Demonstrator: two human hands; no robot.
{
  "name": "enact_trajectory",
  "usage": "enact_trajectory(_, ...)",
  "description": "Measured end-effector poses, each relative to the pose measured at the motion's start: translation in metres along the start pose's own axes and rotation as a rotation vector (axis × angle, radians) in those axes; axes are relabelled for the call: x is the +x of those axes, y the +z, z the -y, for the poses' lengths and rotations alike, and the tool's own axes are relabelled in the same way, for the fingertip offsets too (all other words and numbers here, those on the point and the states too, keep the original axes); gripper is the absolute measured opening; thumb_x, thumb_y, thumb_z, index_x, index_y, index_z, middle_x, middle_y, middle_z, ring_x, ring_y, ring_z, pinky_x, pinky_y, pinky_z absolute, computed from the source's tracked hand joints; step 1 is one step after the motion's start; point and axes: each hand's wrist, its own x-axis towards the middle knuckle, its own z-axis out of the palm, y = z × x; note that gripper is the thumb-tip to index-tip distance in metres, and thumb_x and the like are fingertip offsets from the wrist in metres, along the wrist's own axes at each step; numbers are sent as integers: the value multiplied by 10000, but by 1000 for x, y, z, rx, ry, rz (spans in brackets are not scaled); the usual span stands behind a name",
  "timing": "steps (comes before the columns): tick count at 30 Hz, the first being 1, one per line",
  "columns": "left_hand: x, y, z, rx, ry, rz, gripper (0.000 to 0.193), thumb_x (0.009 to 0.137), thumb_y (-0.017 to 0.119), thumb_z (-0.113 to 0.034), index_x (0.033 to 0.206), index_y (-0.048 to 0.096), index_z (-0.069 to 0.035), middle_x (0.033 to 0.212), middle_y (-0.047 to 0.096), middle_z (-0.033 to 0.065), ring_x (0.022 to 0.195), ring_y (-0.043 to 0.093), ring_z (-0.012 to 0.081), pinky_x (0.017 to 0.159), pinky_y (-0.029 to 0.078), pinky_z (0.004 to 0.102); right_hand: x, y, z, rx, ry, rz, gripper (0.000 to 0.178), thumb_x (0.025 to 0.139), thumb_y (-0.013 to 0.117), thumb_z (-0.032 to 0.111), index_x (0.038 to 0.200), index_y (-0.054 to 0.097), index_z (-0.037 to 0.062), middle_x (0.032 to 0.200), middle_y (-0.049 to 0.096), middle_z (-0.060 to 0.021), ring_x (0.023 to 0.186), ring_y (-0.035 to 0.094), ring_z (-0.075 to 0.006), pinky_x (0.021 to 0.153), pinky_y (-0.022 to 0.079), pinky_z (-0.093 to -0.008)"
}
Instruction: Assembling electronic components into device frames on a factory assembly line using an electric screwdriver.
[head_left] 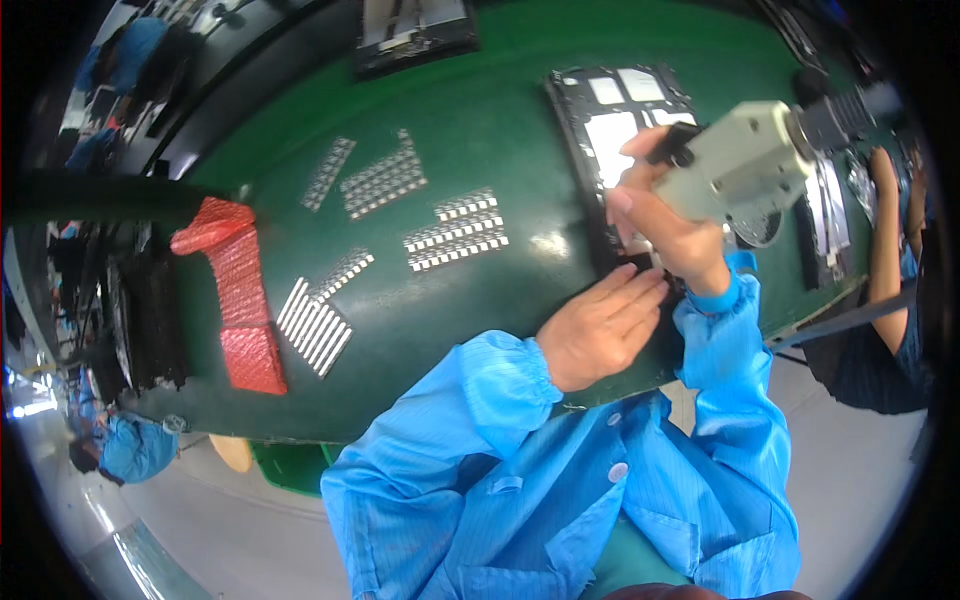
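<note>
A black flat frame (pixel 578 125) with white rectangular panels lies on the green table in front of me to the right. My left hand (pixel 600 330) rests at its near edge, fingers stretched out together and fingertips touching the edge. Over the panel's near part is my right hand (pixel 675 235), fingers bent and drawn together; what they hold, if anything, I cannot make out. A pale green boxy device (pixel 740 165) with a black cylindrical end stands between the camera and part of that hand, hiding some fingers.
Several strips of small white-and-black pieces (pixel 455 230) and white bars (pixel 315 328) lie left of centre on the table (pixel 420 320). Red bubble wrap (pixel 245 300) is at the left. Another black frame (pixel 415 45) sits at the far edge. A co-worker's arm (pixel 885 240) is at the right.
</note>
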Motion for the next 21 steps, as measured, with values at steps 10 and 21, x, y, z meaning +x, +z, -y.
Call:
enact_trajectory(10, 10, 39, 3, -86, 256, -277, 233, 474, 526, -201, 582, 551, 4, 747, 550, 171, 770, 541, 325, 723, 440, 433, -28, -106, -87, 351, 445, 129, 102, 886, 487, 121, 982, 501, 88, 866, 480, 12, 816, 459, -81, 759, 410, -241)
enact_trajectory(21, 4, 53, 14, -156, 234, -421, 133, 549, 571, -128, 529, 521, -7, 655, 515, 151, 717, 532, 306, 693, 432, 428, -49, -167, -150, -542, 181, 115, 340, 943, 387, 206, 1237, 437, 44, 980, 516, -11, 774, 461, -54, 656, 314, -174)
